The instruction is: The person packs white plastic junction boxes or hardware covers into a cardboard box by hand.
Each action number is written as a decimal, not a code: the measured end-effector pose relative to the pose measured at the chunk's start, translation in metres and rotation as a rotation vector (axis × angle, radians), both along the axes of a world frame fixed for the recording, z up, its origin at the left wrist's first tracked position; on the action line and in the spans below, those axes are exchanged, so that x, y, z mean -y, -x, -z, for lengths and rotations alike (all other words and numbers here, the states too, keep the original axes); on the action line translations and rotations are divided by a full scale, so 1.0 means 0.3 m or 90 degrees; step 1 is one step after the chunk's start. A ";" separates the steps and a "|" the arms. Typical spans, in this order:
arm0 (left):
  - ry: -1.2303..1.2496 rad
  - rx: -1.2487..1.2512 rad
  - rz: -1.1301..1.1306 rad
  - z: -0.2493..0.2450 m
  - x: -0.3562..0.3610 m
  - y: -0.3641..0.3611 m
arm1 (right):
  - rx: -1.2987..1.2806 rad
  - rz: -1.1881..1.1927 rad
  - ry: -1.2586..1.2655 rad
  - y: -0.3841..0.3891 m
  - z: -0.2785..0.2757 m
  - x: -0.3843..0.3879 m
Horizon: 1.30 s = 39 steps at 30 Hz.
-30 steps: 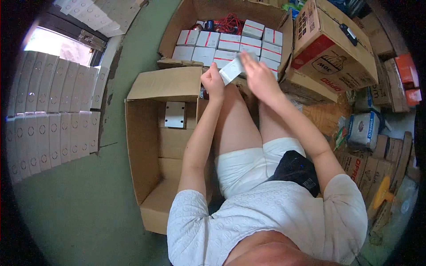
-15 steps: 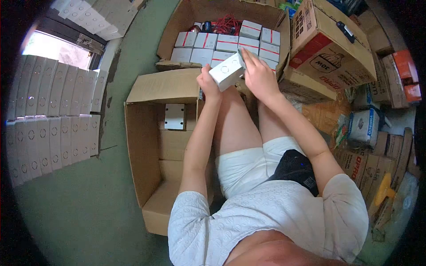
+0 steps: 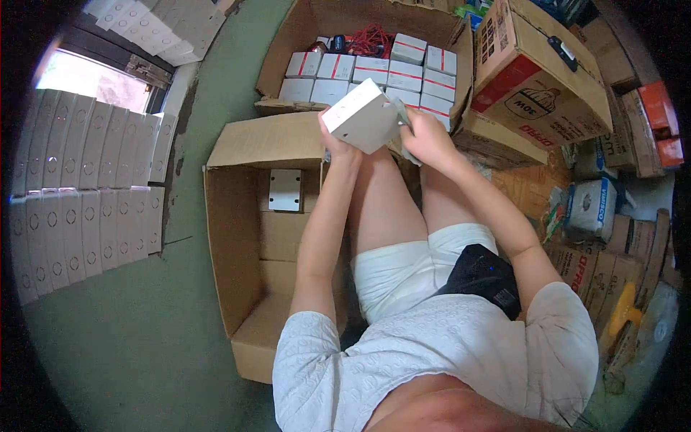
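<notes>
My left hand (image 3: pixel 340 144) grips a white electrical junction box (image 3: pixel 363 119) by its left side, above my knees. The box is tilted, with a broad plain face and a small dark hole near one corner in sight. My right hand (image 3: pixel 430 140) is closed around a crumpled greyish cloth (image 3: pixel 402 121) at the right edge of the box. Below left, an opened cardboard carton (image 3: pixel 234 288) holds one white box (image 3: pixel 286 190) with dark corner holes.
Ahead, another carton (image 3: pixel 281 54) holds several white boxes with red stripes (image 3: pixel 371 70) and red wire (image 3: pixel 372 39). Stacked white junction boxes (image 3: pixel 86 194) line the floor at left. A closed carton (image 3: pixel 547 79) with a dark cutter-like object on it stands at right.
The junction box has been turned, so its round-marked side gives way to a broad plain face. My right hand has moved slightly down and right, and the cloth shows more.
</notes>
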<state>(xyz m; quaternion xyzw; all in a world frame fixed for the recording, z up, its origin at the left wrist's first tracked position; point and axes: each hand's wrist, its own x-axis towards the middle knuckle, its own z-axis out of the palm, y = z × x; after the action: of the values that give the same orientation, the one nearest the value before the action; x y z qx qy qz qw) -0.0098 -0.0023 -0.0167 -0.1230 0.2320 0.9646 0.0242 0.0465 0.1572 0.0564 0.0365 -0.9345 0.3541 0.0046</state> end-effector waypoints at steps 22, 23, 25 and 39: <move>0.516 -0.269 0.100 0.017 -0.103 -0.015 | -0.107 0.278 0.486 0.058 0.150 -0.132; 0.517 -0.219 0.210 0.051 -0.089 0.004 | -0.071 0.195 0.453 0.069 0.154 -0.159; 0.412 -0.157 0.242 -0.098 -0.072 -0.050 | -0.192 0.176 0.268 0.072 0.127 -0.162; 0.759 -0.348 -0.055 -0.057 -0.035 -0.040 | -0.140 -0.254 -0.203 -0.064 0.053 -0.070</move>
<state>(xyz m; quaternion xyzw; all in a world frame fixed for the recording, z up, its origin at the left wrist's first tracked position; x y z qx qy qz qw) 0.0023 0.0083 0.0003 0.1252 0.7195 0.6671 -0.1469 0.0658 0.1782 0.0404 0.2580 -0.9468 0.1902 0.0302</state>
